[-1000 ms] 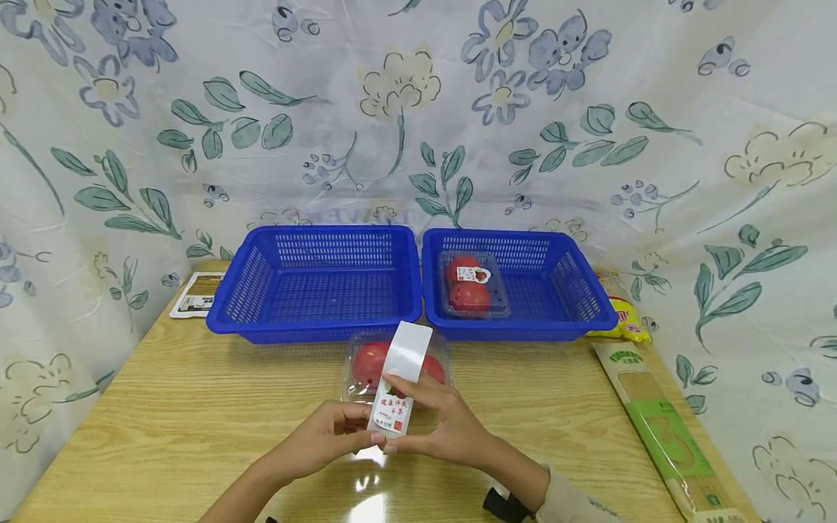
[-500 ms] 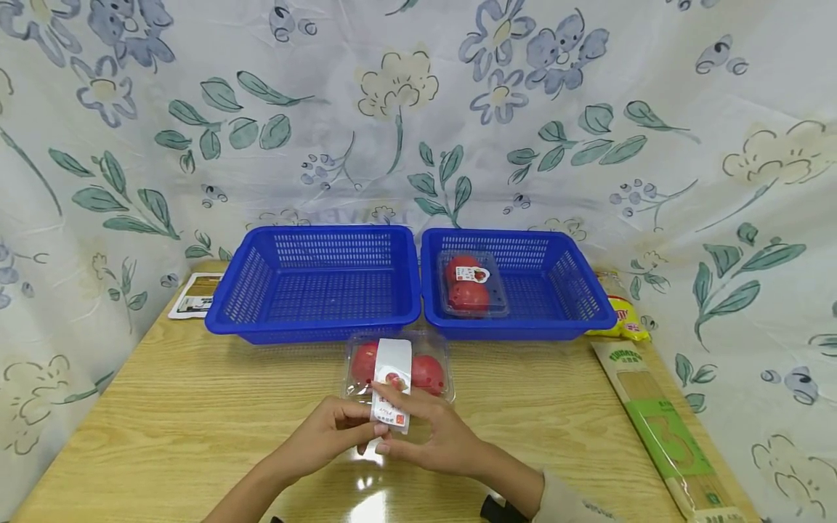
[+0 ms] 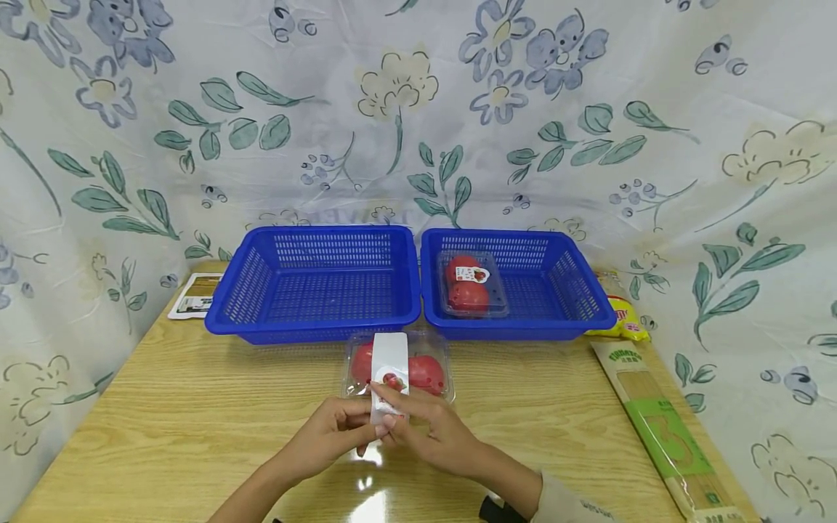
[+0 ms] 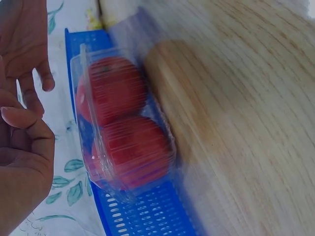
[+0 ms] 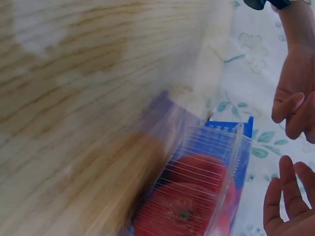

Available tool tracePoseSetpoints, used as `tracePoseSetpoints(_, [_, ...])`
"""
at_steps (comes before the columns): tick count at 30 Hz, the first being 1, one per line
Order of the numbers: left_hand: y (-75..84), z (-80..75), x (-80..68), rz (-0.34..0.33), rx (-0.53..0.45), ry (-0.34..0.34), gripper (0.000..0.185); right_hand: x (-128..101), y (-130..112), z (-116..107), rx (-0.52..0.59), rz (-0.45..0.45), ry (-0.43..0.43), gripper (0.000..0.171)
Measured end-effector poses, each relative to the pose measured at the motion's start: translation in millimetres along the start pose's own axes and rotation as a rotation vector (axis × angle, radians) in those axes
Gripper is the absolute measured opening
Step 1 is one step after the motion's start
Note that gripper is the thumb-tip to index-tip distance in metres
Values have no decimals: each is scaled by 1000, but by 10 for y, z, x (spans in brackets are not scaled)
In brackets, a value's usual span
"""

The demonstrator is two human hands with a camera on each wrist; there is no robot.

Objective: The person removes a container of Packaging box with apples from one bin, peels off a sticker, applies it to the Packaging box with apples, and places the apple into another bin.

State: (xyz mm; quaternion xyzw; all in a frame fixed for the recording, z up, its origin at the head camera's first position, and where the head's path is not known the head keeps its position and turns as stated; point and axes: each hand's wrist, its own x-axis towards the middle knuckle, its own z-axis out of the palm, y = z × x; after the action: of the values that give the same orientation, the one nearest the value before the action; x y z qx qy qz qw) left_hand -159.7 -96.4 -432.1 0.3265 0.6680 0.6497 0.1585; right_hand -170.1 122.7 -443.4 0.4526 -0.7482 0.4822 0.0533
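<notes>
Label strip [image 3: 389,370], white with a red fruit print, lay draped over the lid of the clear clamshell box [image 3: 399,367] of two red fruits, and its near end vanished between the fingers of both hands, so just how it was pinched could not be read from the head view. Small print on the strip was too tiny to make out. Both wrist views came through blurred; they showed the box on its side in frame [image 4: 123,123], ribbed plastic over the two red fruits, with only the fingers' edges cut off at the picture borders.

Left hand [image 3: 336,430] sat curled at the strip's lower end, fingertips meeting those of the right hand [image 3: 428,428], which also pinched the strip's end, thumb and forefinger closed on it right at the box's near edge. The hands touched each other there, just in front of the box.

That box rested on the pale wooden surface [image 3: 163,421], just beside the front wall of the two blue baskets. The left basket [image 3: 314,287] and the right basket [image 3: 523,283] stood side by side and touching; in the right one lay a second clear box [image 3: 472,285] of red fruit bearing its own label. A long noodle packet [image 3: 660,428] lay along the surface's right edge, a yellow packet [image 3: 621,314] behind it, and a card [image 3: 192,296] at the far left. Floral cloth [image 3: 418,109] hung all around.
</notes>
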Motion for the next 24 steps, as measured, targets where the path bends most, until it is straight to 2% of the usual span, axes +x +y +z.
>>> tracePoseSetpoints(3, [-15, -16, -17, -19, -20, -10, 22, 29, -12, -26, 3, -16, 25, 44])
tracePoseSetpoints(7, [-35, -66, -71, -34, -84, -35, 33, 61, -18, -79, 67, 6, 65, 34])
tracePoseSetpoints(11, [-66, -133, -168, -72, -131, -37, 42, 80, -19, -141, 158, 120, 91, 26])
tracePoseSetpoints(16, [-118, -252, -359, -141, -166, 2, 46, 95, -4, -239, 129, 232, 174, 23])
tracePoseSetpoints(19, [-133, -339, -487, -158, -177, 36, 44, 110, 25, -299, 84, 226, 228, 24])
tracePoseSetpoints(22, [-131, -425, -594, -189, -170, 90, 45, 118, 72, -341, 26, 180, 269, 21])
tracePoseSetpoints(24, [-118, -476, -644, -233, -161, 142, 49, 119, 112, -354, -27, 130, 290, 17])
